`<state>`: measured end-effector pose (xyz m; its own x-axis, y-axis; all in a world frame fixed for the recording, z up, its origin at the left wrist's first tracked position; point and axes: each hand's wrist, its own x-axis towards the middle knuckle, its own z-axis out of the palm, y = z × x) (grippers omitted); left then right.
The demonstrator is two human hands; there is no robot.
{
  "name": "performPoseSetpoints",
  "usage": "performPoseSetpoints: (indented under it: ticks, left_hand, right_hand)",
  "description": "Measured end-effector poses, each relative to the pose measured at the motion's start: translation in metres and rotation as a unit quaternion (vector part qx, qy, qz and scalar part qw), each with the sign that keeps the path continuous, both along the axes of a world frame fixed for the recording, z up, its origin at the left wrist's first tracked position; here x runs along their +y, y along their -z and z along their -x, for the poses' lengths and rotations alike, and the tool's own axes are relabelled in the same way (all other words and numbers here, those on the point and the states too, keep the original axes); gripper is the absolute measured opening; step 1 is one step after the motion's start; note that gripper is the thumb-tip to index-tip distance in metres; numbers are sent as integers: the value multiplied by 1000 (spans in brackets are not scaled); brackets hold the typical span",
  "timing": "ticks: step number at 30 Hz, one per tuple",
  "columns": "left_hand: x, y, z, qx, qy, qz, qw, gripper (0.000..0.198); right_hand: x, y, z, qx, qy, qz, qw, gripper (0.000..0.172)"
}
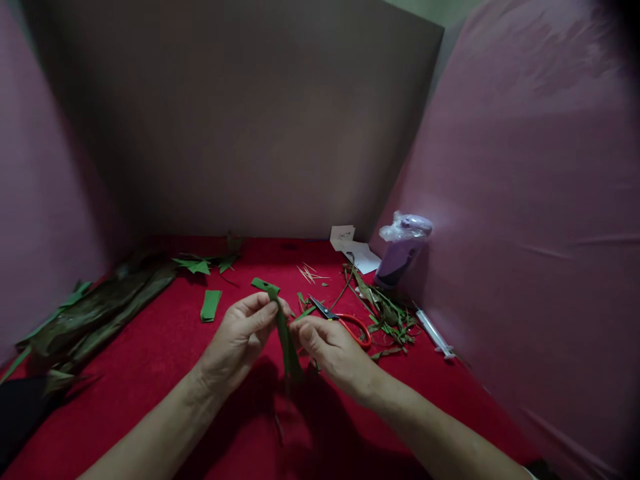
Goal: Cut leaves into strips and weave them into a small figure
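Between my two hands hangs a long green leaf strip (286,337), its upper end near my left fingertips. My left hand (245,330) is closed in a pinch on it. Just right of the strip, my right hand (333,347) has its fingers pressed together; what they hold, if anything, is too small to tell. Scissors with red handles (354,327) lie behind my right hand, blades pointing back left. A cut green leaf piece (265,285) lies just beyond my left hand, and another leaf piece (211,305) rests to its left.
Large dull leaves (110,310) lie at the left. Toothpicks (311,273) are scattered at the back. At the right are leaf scraps (393,317), a purple bottle (397,257), white papers (363,257) and a syringe (434,333) beside the pink wall (525,233).
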<state>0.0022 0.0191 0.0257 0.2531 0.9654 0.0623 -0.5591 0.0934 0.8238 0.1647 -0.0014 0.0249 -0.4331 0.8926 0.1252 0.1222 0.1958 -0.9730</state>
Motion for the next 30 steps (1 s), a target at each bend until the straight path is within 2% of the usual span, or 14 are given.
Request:
performPoseSetpoints:
  ticks: [3,7,11,14,18,21,23,26,28,30]
  left_hand:
    - [3,1,-1,39,-91,14,995,8]
    - [5,0,-4,47,-120,25,991,11]
    - [6,3,-6,38,-136,52,989,13]
    - [7,8,-6,53,-117,65,990,14]
    - [8,13,-7,97,-91,60,989,18]
    - [7,16,-8,135,-128,51,981,23]
    - [5,18,-10,168,-152,50,973,22]
    - [1,20,-14,200,-122,65,970,19]
    - [-3,21,-18,196,-77,67,975,21]
    - [-5,21,-20,185,-54,66,979,25]
  right_hand:
    - [6,6,8,35,17,22,999,34]
    - [14,20,19,56,59,49,995,19]
    - [20,36,24,119,50,140,982,30]
    - [20,44,23,132,58,157,977,32]
    - [18,47,18,93,92,90,987,24]
    - [16,47,11,-34,166,-53,984,16]
    - [14,46,6,-147,213,-187,948,12]
    - [13,43,0,-296,247,-364,848,14]
    - [13,42,-3,-365,255,-437,782,15]
    - [13,41,-4,-396,262,-484,735,17]
